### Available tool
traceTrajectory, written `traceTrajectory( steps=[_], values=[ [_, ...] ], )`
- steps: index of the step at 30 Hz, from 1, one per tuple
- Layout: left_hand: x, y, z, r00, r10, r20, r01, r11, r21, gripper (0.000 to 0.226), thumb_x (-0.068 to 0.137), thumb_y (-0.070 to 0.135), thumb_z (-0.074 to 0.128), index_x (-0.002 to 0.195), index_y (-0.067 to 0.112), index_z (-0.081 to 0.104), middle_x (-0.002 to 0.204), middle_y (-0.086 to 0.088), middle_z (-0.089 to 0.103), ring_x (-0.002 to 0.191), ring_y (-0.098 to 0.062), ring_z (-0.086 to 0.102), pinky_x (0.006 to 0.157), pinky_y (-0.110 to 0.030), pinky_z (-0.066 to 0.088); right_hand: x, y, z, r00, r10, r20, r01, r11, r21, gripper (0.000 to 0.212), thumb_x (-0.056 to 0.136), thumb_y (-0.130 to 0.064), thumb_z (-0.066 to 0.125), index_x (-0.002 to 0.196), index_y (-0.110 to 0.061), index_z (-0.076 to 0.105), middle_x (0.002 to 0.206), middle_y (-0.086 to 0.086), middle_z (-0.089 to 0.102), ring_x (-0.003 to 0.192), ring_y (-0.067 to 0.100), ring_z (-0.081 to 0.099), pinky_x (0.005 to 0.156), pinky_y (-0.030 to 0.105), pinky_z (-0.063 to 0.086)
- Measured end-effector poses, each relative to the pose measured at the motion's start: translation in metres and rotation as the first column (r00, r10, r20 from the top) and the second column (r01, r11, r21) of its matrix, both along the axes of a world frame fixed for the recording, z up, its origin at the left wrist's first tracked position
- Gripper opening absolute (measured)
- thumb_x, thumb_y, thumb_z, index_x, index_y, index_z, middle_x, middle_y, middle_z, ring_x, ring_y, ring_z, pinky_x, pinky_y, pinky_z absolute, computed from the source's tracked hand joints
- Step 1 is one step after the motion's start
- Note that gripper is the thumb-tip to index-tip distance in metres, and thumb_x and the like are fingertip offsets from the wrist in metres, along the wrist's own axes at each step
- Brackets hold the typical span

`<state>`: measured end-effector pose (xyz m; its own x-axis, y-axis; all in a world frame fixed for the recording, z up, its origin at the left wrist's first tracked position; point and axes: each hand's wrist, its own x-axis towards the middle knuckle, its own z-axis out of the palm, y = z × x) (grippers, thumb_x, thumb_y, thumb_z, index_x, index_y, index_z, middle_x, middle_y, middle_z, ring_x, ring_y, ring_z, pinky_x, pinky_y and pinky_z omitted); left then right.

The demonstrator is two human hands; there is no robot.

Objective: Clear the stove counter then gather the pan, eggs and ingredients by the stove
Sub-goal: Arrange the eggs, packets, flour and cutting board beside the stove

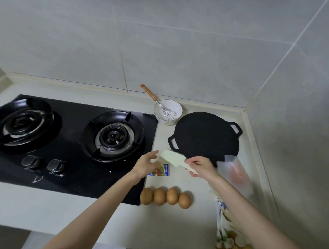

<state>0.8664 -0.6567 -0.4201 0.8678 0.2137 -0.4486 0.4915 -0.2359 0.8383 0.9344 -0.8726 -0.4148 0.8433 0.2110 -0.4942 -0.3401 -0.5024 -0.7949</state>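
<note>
Head view: stove (71, 139) at left, both burners uncovered; clearing judged complete. Pan (204, 137) lies flat on the counter just right of the stove, near the corner. Plastic bag (238, 173) with reddish contents sits at the pan's near edge. Bag of greens (225, 236) lies lower right, partly behind the right forearm. Bowl (176, 106) behind the pan holds a whisk (160, 107). Four eggs (165, 196) stand in a row towards the counter front. Small printed packet (163, 170) lies between eggs and pan. Right hand (201, 165) pinches a pale flat piece (172, 158) above the packet. Left hand (146, 163), fingers loosely extended, is at its other end; contact uncertain. Gathering judged nearly finished; this piece is not yet set down.
</note>
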Motion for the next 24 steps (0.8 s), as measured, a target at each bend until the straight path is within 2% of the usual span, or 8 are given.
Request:
traceTrajectory(
  steps=[2, 4, 7, 9, 11, 15, 20, 24],
  values=[
    [0.002, -0.007, 0.000, 0.997, -0.071, 0.030, 0.069, 0.995, 0.078, 0.049, 0.092, 0.010, 0.056, 0.140, 0.016, 0.045, 0.133, -0.005, 0.052, 0.100, -0.017, 0.060, 0.075, -0.028, 0.056, 0.000, -0.012, -0.006, 0.999, -0.030, 0.022, 0.031, 0.998, -0.049, 0.016, 0.091, -0.003, 0.054, 0.096, -0.009, 0.069, 0.092, 0.007, 0.069, 0.071, 0.011, 0.063, 0.059, 0.019, 0.050],
    [0.007, -0.012, -0.003, 0.983, -0.175, 0.063, 0.161, 0.969, 0.187, 0.048, 0.093, 0.007, 0.052, 0.140, 0.017, 0.045, 0.133, -0.005, 0.051, 0.100, -0.017, 0.059, 0.060, -0.021, 0.052, 0.001, -0.025, -0.014, 0.996, 0.024, 0.090, -0.009, 0.986, -0.164, 0.022, 0.090, -0.001, 0.053, 0.104, -0.004, 0.070, 0.102, 0.006, 0.070, 0.086, 0.015, 0.063, 0.073, 0.020, 0.049],
    [0.011, -0.014, -0.010, 0.942, -0.333, 0.044, 0.290, 0.872, 0.395, 0.051, 0.091, 0.011, 0.056, 0.140, 0.018, 0.045, 0.137, -0.005, 0.049, 0.118, -0.019, 0.052, 0.076, -0.025, 0.050, -0.004, -0.040, -0.017, 0.987, 0.129, 0.095, -0.095, 0.949, -0.301, 0.027, 0.090, 0.001, 0.052, 0.112, -0.003, 0.068, 0.117, 0.006, 0.067, 0.113, 0.018, 0.059, 0.092, 0.018, 0.041],
    [0.012, -0.010, -0.014, 0.910, -0.414, -0.013, 0.367, 0.792, 0.487, 0.057, 0.087, 0.018, 0.064, 0.140, 0.016, 0.044, 0.139, -0.005, 0.048, 0.122, -0.020, 0.050, 0.096, -0.026, 0.043, -0.006, -0.042, -0.021, 0.983, 0.157, 0.097, -0.116, 0.933, -0.341, 0.027, 0.089, 0.006, 0.050, 0.108, 0.002, 0.069, 0.118, 0.011, 0.067, 0.115, 0.022, 0.059, 0.090, 0.019, 0.042],
    [0.010, -0.004, -0.018, 0.882, -0.466, -0.071, 0.430, 0.734, 0.526, 0.064, 0.080, 0.022, 0.072, 0.139, 0.016, 0.046, 0.136, -0.004, 0.048, 0.123, -0.021, 0.048, 0.101, -0.027, 0.038, -0.007, -0.040, -0.024, 0.977, 0.193, 0.085, -0.148, 0.915, -0.376, 0.029, 0.087, 0.009, 0.047, 0.106, 0.006, 0.069, 0.118, 0.014, 0.066, 0.113, 0.024, 0.060, 0.090, 0.022, 0.043],
    [0.007, 0.006, -0.028, 0.858, -0.499, -0.126, 0.475, 0.676, 0.563, 0.065, 0.074, 0.025, 0.076, 0.133, 0.018, 0.050, 0.129, -0.002, 0.051, 0.120, -0.022, 0.047, 0.097, -0.037, 0.044, -0.006, -0.036, -0.033, 0.970, 0.241, 0.041, -0.201, 0.882, -0.426, 0.032, 0.089, 0.006, 0.045, 0.109, -0.002, 0.068, 0.118, 0.012, 0.066, 0.113, 0.023, 0.060, 0.094, 0.024, 0.045],
    [0.008, 0.009, -0.034, 0.850, -0.516, -0.105, 0.467, 0.648, 0.601, 0.064, 0.075, 0.029, 0.075, 0.133, 0.018, 0.050, 0.133, 0.000, 0.048, 0.124, -0.020, 0.041, 0.097, -0.034, 0.043, -0.008, -0.026, -0.035, 0.941, 0.321, 0.104, -0.211, 0.800, -0.561, 0.032, 0.082, 0.006, 0.043, 0.109, 0.001, 0.060, 0.113, 0.016, 0.064, 0.107, 0.032, 0.060, 0.088, 0.035, 0.050],
    [0.007, 0.009, -0.036, 0.845, -0.528, -0.081, 0.453, 0.627, 0.634, 0.063, 0.073, 0.037, 0.076, 0.130, 0.023, 0.053, 0.125, 0.004, 0.051, 0.116, -0.016, 0.043, 0.090, -0.033, 0.045, -0.010, -0.007, -0.030, 0.880, 0.434, 0.193, -0.203, 0.711, -0.674, 0.035, 0.092, -0.014, 0.051, 0.127, -0.012, 0.047, 0.124, 0.009, 0.051, 0.114, 0.028, 0.051, 0.089, 0.036, 0.047]
  ],
)
